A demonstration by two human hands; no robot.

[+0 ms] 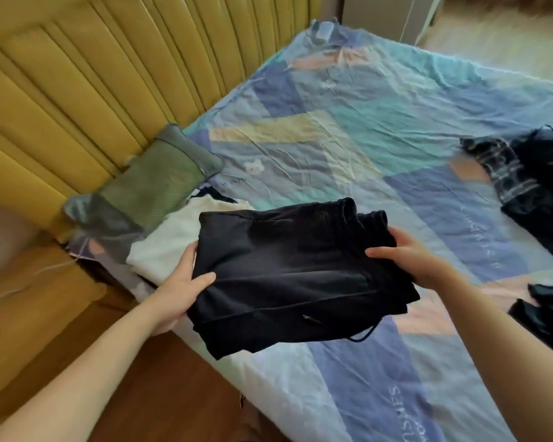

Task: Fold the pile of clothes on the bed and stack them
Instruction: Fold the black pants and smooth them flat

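A folded black garment (288,269) with a drawstring and a small zip hangs just above the bed's near-left corner. My left hand (181,285) grips its left edge, thumb on top. My right hand (406,255) grips its right edge near the gathered waistband. Under and behind it lies a folded cream-white garment (170,240) on the bed. At the right edge sits a pile of unfolded dark clothes (537,186), one piece with a checked pattern. Another dark piece (546,317) lies lower right.
The bed carries a blue, teal and peach patterned sheet (348,129). A green-grey pillow (147,189) leans at the yellow padded headboard (77,90). Wooden floor (160,393) shows beside the bed's left edge, with a yellow padded piece (29,307) at far left.
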